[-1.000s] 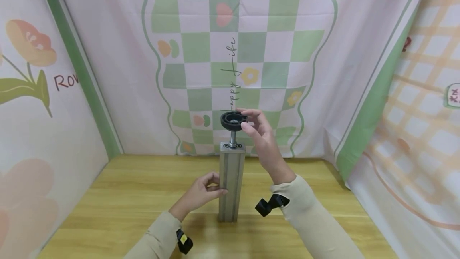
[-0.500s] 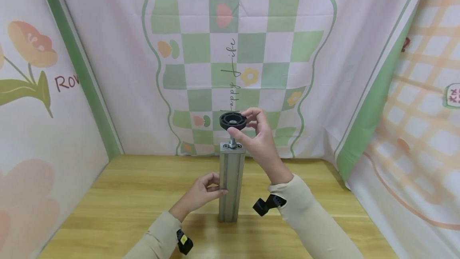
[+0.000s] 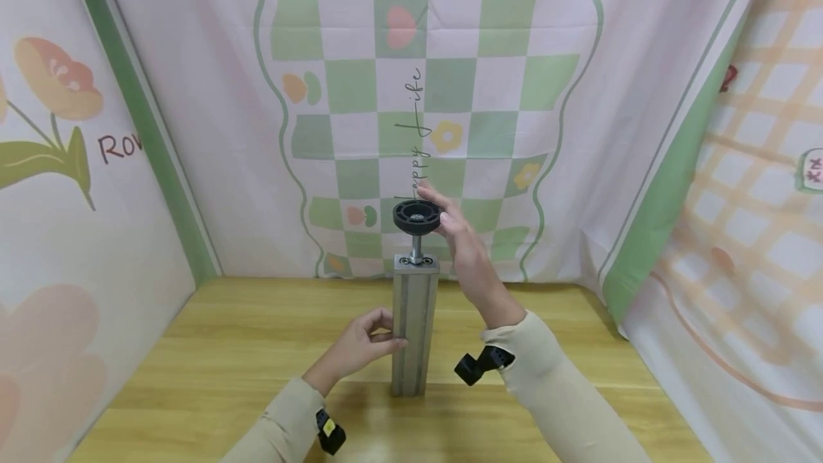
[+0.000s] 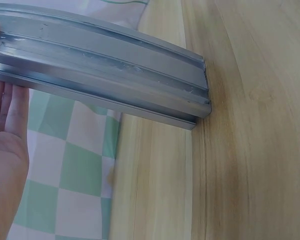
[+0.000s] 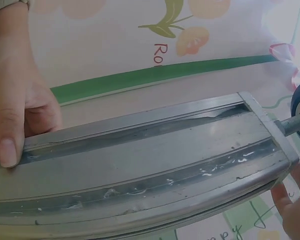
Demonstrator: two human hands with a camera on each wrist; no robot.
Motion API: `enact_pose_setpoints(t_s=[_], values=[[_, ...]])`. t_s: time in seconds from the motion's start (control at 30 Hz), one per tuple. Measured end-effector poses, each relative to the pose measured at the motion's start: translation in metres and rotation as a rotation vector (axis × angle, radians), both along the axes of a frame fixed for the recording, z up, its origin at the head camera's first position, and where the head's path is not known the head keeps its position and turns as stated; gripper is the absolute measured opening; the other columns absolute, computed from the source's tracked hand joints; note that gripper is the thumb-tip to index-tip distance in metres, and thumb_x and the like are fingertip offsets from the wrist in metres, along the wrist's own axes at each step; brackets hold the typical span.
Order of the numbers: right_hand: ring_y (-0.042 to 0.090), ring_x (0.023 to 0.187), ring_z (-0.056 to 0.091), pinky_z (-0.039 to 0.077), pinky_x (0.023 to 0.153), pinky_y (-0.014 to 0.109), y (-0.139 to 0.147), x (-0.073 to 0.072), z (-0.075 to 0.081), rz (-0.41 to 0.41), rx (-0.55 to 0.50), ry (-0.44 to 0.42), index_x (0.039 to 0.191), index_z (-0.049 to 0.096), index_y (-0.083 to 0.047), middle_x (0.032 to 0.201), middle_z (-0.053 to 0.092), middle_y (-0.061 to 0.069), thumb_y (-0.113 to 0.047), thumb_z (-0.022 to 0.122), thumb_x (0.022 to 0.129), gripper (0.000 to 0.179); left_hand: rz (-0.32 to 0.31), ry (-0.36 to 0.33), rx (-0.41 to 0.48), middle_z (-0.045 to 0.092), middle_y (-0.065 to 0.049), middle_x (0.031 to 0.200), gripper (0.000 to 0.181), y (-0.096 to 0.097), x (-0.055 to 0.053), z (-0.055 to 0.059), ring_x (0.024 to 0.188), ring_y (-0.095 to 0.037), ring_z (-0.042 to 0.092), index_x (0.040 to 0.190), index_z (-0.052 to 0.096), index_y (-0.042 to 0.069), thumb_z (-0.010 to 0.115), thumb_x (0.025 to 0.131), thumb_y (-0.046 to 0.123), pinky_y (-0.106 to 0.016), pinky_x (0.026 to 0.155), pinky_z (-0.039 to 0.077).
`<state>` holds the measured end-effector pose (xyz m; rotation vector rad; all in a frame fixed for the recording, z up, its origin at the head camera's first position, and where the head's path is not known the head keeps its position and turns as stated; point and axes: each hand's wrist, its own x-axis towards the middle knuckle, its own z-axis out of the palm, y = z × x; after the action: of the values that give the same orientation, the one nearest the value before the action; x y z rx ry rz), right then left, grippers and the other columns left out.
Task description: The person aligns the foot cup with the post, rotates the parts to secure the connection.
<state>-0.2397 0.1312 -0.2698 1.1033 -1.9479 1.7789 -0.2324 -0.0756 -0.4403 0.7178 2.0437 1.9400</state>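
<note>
An aluminium profile [image 3: 414, 327] stands upright on the wooden table. From its top end plate [image 3: 416, 264] rises a metal rod with a black round levelling foot [image 3: 416, 217] on it, ribbed side up. My left hand [image 3: 356, 346] grips the profile midway up, thumb on the near face and fingers behind; the left wrist view shows its fingers along the profile's edge. My right hand [image 3: 468, 256] is at the foot's right side, fingers fairly straight and pointing up past its rim, appearing to touch it. In the right wrist view, part of the right hand [image 5: 296, 205] shows below the end plate.
The wooden table [image 3: 257, 327] spreads around the profile. Behind it hangs a checked curtain [image 3: 450, 84], with printed cloth on the left and right sides. A small black camera [image 3: 479, 365] is strapped to the right wrist, another [image 3: 331, 433] to the left.
My right hand was at the foot's rim, then half a second ago reached its thumb round the front. Now the fingers have straightened and drawn to the right side. Left hand and profile stay still.
</note>
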Motion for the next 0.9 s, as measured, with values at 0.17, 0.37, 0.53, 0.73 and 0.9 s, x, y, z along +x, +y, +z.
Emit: enact_pose_setpoints(t_s=[0.17,0.37,0.53,0.73,0.9], values=[[0.018,0.147,0.026,0.027,0.114,0.054,-0.0004,0.0008,-0.0016,0.019,-0.003,0.009,0.148,0.039,-0.003,0.161,0.029,0.013,-0.025,0.025,0.107,0.049,0.0,0.004,0.002,0.058,-0.011,0.116,0.031,0.0007,-0.0013,0.0,0.115,-0.028,0.062,0.113,0.058,0.0,0.077,0.091,0.011,-0.034,0.093,0.056],[0.019,0.144,0.031,0.033,0.11,0.052,0.0004,0.0027,-0.0028,-0.017,0.01,0.02,0.145,0.042,-0.004,0.159,0.035,0.006,-0.025,0.028,0.108,0.045,-0.003,0.025,0.006,0.059,-0.013,0.115,0.03,0.0003,-0.0013,0.0,0.113,-0.028,0.063,0.112,0.058,-0.001,0.076,0.091,0.01,-0.034,0.094,0.056],[0.019,0.144,0.033,0.03,0.112,0.05,0.0008,0.0034,-0.0036,-0.015,-0.014,0.004,0.14,0.044,-0.005,0.158,0.037,0.01,-0.026,0.033,0.107,0.041,0.0,0.026,-0.002,0.059,-0.013,0.115,0.03,0.0001,-0.0016,-0.001,0.114,-0.028,0.062,0.112,0.058,0.0,0.077,0.091,0.01,-0.033,0.094,0.056],[0.028,0.13,0.047,0.041,0.106,0.045,-0.0006,0.0076,-0.0031,-0.039,-0.072,-0.042,0.132,0.04,-0.003,0.153,0.04,0.015,-0.021,0.045,0.104,0.035,0.008,0.006,-0.004,0.059,-0.012,0.115,0.031,0.0004,-0.0015,-0.0019,0.115,-0.029,0.062,0.112,0.058,0.001,0.077,0.09,0.012,-0.033,0.093,0.056],[0.028,0.112,0.05,0.047,0.089,0.043,-0.0026,0.0099,-0.0012,-0.136,-0.063,-0.049,0.123,0.041,-0.007,0.144,0.046,0.007,-0.022,0.055,0.099,0.032,0.004,0.008,0.0,0.058,-0.012,0.115,0.03,0.0006,-0.0022,-0.0025,0.115,-0.028,0.062,0.112,0.059,0.0,0.077,0.091,0.011,-0.034,0.094,0.056]])
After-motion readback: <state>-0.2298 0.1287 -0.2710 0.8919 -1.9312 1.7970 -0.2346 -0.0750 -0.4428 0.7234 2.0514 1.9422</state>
